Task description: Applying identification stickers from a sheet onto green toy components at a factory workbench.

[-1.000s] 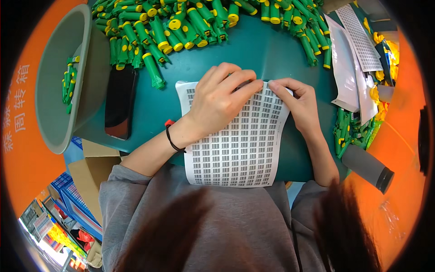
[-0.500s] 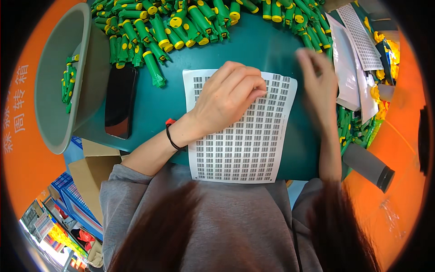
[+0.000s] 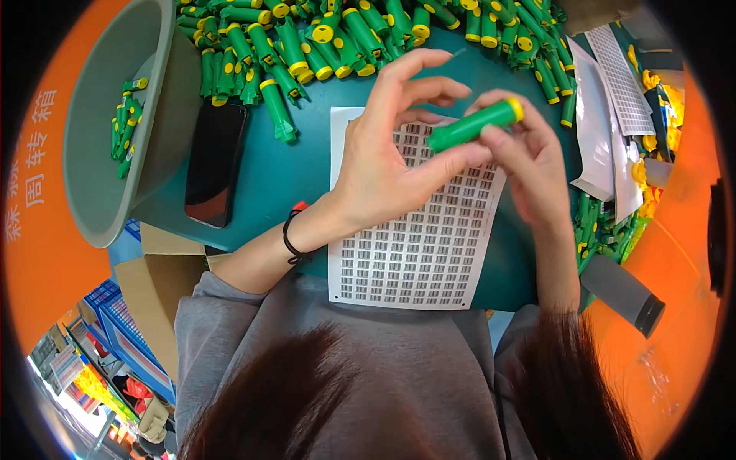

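My right hand pinches a green tube with a yellow end cap, held tilted above the sheet. My left hand has its fingers spread apart, and its thumb reaches close beneath the tube; whether they touch I cannot tell. By the left index fingertip there is a faint, small, clear-looking piece, too indistinct to name. Under both hands lies a white sheet of labels printed with rows of small dark marks. My left hand covers part of its upper side.
A large pile of green tubes lines the far side of the green table. At left are a grey bin with several tubes inside and a black phone. Plastic bags, another label sheet and a grey bottle are at right.
My right hand has come in from the right with a green tube. My left hand has lifted from the label sheet, its fingers spreading. The whole view has shifted slightly.
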A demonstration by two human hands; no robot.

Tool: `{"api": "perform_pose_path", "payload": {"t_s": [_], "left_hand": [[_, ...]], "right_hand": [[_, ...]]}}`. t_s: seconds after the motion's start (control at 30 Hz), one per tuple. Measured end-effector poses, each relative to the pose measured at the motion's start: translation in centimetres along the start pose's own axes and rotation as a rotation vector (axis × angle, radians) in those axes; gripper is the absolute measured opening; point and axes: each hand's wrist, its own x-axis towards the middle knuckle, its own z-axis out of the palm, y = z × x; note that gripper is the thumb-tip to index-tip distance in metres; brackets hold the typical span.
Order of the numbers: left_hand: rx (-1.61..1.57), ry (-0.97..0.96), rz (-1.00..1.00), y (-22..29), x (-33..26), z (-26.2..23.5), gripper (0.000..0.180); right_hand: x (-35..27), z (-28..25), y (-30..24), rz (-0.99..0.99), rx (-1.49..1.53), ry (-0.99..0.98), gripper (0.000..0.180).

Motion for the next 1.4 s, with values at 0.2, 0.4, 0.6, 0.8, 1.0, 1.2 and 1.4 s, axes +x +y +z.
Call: {"api": "perform_pose_path", "payload": {"t_s": [0.2,0.4,0.6,0.8,1.0,1.2,1.4], "left_hand": [[-0.078,0.009,-0.117,1.0,-0.3,-1.3,0.059],[0.110,-0.060,-0.079,3.7,0.1,-2.7,0.012],[0.055,-0.174,-0.207,4.5,0.3,-2.6,0.010],[0.054,-0.214,-0.207,4.5,0.6,-2.3,0.011],[0.089,-0.227,-0.201,4.6,0.5,-2.5,0.010],[0.134,-0.229,-0.205,4.5,0.4,-2.4,0.011],[0.100,-0.150,-0.196,4.1,0.3,-1.8,0.016]], "right_hand": [[-1.5,0.3,1.2,-0.146,0.034,0.037,0.037],[-2.5,0.6,1.6,-0.280,-0.118,0.043,0.041],[-2.7,1.1,1.5,-0.272,-0.151,0.031,0.043],[-3.1,1.1,1.2,-0.268,-0.141,0.028,0.043],[-3.0,1.1,1.3,-0.329,-0.154,0.012,0.038],[-3.1,1.2,1.3,-0.332,-0.157,0.013,0.037],[-3.6,1.1,1.1,-0.272,-0.105,0.021,0.042]]}}
